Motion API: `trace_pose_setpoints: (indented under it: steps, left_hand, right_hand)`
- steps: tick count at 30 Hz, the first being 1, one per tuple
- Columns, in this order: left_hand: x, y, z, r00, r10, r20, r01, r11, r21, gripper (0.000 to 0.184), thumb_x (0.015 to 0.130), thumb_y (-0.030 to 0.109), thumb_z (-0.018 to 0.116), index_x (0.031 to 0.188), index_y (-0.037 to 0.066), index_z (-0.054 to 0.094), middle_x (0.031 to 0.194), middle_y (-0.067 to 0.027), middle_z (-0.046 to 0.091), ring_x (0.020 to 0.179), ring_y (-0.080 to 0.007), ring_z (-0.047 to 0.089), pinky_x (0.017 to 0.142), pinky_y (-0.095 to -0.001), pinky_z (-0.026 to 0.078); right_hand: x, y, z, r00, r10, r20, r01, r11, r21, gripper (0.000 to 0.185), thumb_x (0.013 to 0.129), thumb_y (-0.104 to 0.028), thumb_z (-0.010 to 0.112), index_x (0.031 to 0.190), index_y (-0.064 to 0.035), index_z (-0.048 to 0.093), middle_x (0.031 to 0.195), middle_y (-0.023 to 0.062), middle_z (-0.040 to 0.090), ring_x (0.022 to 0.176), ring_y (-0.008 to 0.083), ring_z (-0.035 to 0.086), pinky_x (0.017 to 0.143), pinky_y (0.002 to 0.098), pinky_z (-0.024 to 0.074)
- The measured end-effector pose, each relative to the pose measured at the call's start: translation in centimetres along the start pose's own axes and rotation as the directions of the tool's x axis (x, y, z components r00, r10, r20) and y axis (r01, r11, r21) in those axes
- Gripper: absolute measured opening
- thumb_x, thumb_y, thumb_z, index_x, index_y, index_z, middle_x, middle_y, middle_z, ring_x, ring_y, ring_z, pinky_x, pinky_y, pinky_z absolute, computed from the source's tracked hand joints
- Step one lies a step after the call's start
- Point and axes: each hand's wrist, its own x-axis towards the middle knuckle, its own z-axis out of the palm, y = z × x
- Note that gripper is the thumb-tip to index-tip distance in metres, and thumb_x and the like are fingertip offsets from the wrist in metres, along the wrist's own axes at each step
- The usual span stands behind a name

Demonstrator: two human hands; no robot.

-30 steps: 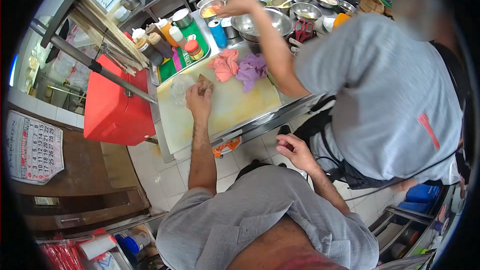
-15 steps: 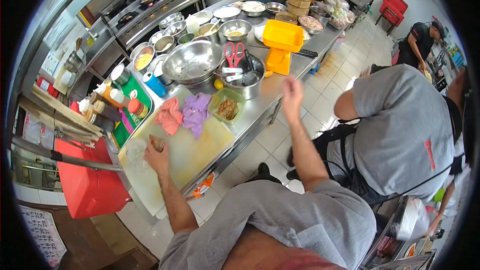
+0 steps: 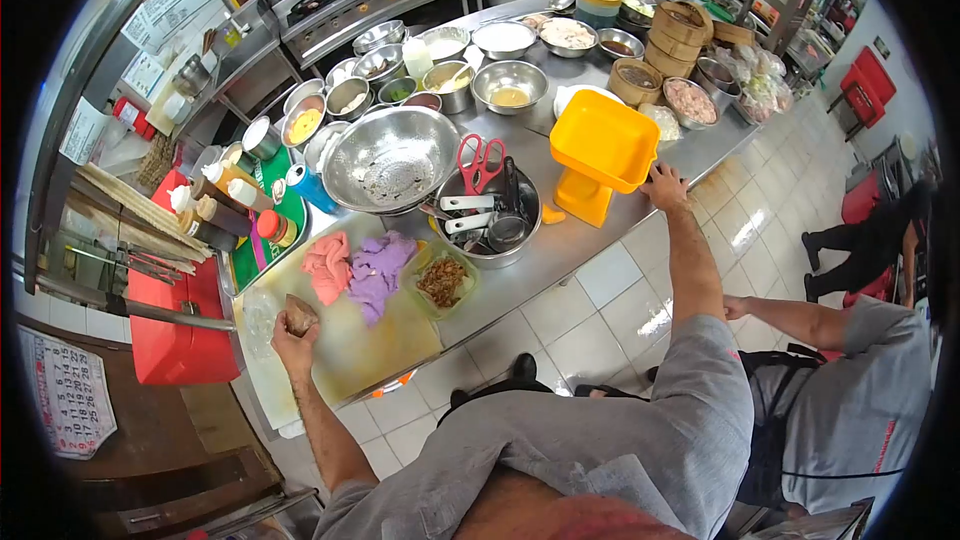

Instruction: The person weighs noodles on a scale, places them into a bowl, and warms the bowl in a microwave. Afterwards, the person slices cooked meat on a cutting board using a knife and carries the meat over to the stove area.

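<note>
My left hand (image 3: 294, 345) is closed on a small brown piece (image 3: 300, 314) over the left part of the cutting board (image 3: 345, 355). A clear plastic container (image 3: 262, 322) lies just left of it. My right hand (image 3: 664, 186) is spread at the right side of the yellow scale (image 3: 603, 140), its fingers near the scale's edge; whether they touch it is unclear. On the board are a pink cloth (image 3: 328, 267) and a purple cloth (image 3: 380, 272). Beside them stands a green container (image 3: 442, 283) of brown food.
A pot (image 3: 490, 245) holds red scissors (image 3: 481, 165) and utensils. A large colander (image 3: 390, 155) stands behind. Several bowls and bamboo steamers (image 3: 680, 30) line the back. Sauce bottles stand on a green tray (image 3: 290, 202) at left. A co-worker (image 3: 860, 400) is at my right.
My right hand has moved forward to the scale. My left hand still holds the brown piece. The view has swung right, and the co-worker has moved from the table to the lower right.
</note>
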Motion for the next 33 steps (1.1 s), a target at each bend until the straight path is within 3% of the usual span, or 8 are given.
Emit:
trace_pose_setpoints:
  steps: [5, 7, 12, 15, 17, 23, 29, 33]
  left_hand:
    - [0.1, -1.3, 0.1, 0.999, 0.009, 0.048, -0.016, 0.989, 0.145, 0.066, 0.058, 0.001, 0.076, 0.117, -0.007, 0.047, 0.11, -0.0164, 0.057, 0.102, -0.0231, 0.055, 0.088, -0.0326, 0.044]
    - [0.6, -2.4, 0.0, 0.984, 0.058, 0.166, -0.028, 0.983, -0.18, 0.069, 0.06, 0.002, 0.072, 0.122, -0.006, 0.043, 0.116, -0.0143, 0.053, 0.106, -0.022, 0.052, 0.091, -0.0329, 0.042]
    - [0.9, -6.2, 0.3, 0.981, -0.026, 0.19, 0.105, 0.903, -0.417, 0.085, 0.059, 0.004, 0.074, 0.133, 0.001, 0.034, 0.126, -0.0134, 0.046, 0.117, -0.0249, 0.045, 0.097, -0.0355, 0.038]
    - [1.4, -7.5, -0.4, 0.979, -0.038, 0.2, 0.061, 0.992, -0.11, 0.089, 0.057, 0.019, 0.08, 0.133, 0.002, 0.036, 0.127, -0.0184, 0.046, 0.12, -0.0314, 0.042, 0.1, -0.039, 0.035]
    - [0.8, -6.1, -1.1, 0.978, -0.041, 0.203, 0.049, 0.998, -0.035, 0.089, 0.059, 0.027, 0.081, 0.133, 0.002, 0.037, 0.127, -0.02, 0.046, 0.121, -0.0332, 0.041, 0.102, -0.0402, 0.033]
    - [3.9, -6.2, -3.1, 0.987, 0.157, -0.018, -0.155, 0.983, 0.097, 0.056, 0.082, 0.035, 0.062, 0.128, 0.007, 0.046, 0.124, -0.0146, 0.05, 0.114, -0.0273, 0.047, 0.096, -0.0375, 0.037]
    - [7.0, -10.8, -4.2, 0.982, -0.052, 0.182, -0.007, 0.95, 0.312, 0.043, 0.087, 0.029, 0.055, 0.125, 0.009, 0.05, 0.124, -0.0119, 0.049, 0.117, -0.0289, 0.043, 0.098, -0.043, 0.032]
    - [6.5, -8.6, -4.2, 0.985, 0.123, 0.124, -0.107, 0.986, -0.124, 0.054, 0.079, 0.025, 0.065, 0.126, 0.005, 0.045, 0.12, -0.0161, 0.049, 0.113, -0.0317, 0.045, 0.095, -0.0415, 0.037]
  right_hand:
    - [0.1, 3.8, 1.0, 0.965, -0.257, 0.052, 0.26, 0.963, -0.064, 0.05, 0.079, -0.026, 0.062, 0.124, -0.0111, 0.045, 0.114, 0.0158, 0.05, 0.109, 0.0357, 0.047, 0.09, 0.0481, 0.04]
    - [0.4, 6.6, 2.5, 0.933, -0.354, 0.065, 0.357, 0.932, -0.062, 0.033, 0.073, -0.003, 0.054, 0.106, -0.0026, 0.052, 0.101, 0.0218, 0.056, 0.098, 0.0398, 0.053, 0.084, 0.0442, 0.0444]
    - [-4.6, 14.2, 5.6, 0.995, -0.093, -0.04, 0.099, 0.979, 0.178, 0.018, 0.07, -0.004, 0.055, 0.087, 0.001, 0.054, 0.085, 0.0233, 0.059, 0.083, 0.0421, 0.057, 0.07, 0.048, 0.0448]
    - [-8.2, 22.2, 11.3, 1.0, 0.027, -0.004, -0.024, 0.944, 0.329, 0.018, 0.066, 0.0, 0.047, 0.083, 0.0049, 0.049, 0.059, 0.0164, 0.052, 0.053, 0.033, 0.051, 0.051, 0.0431, 0.0425]
    - [-16.5, 16.4, 6.5, 0.961, 0.273, 0.054, -0.235, 0.694, 0.68, 0.016, 0.066, 0.001, 0.042, 0.081, -0.0006, 0.048, 0.053, 0.0009, 0.041, 0.041, 0.0098, 0.04, 0.035, 0.0276, 0.0304]
    - [-30.0, 8.5, 2.1, 0.903, 0.423, -0.079, -0.1, 0.385, 0.917, 0.021, 0.076, -0.002, 0.048, 0.097, -0.0021, 0.051, 0.053, -0.0008, 0.04, 0.042, 0.0082, 0.038, 0.038, 0.0225, 0.0302]
    - [-37.8, -16.4, -6.3, 0.993, -0.091, -0.072, 0.094, 0.269, 0.959, 0.029, 0.089, -0.016, 0.055, 0.114, -0.0037, 0.046, 0.076, 0.0004, 0.049, 0.056, 0.0071, 0.046, 0.048, 0.0219, 0.0381]
    - [-40.2, -33.3, -6.1, 0.891, -0.41, 0.196, 0.039, 0.498, 0.866, 0.061, 0.085, -0.006, 0.057, 0.14, -0.0106, 0.031, 0.091, 0.0058, 0.059, 0.053, 0.0083, 0.042, 0.048, 0.0229, 0.0404]
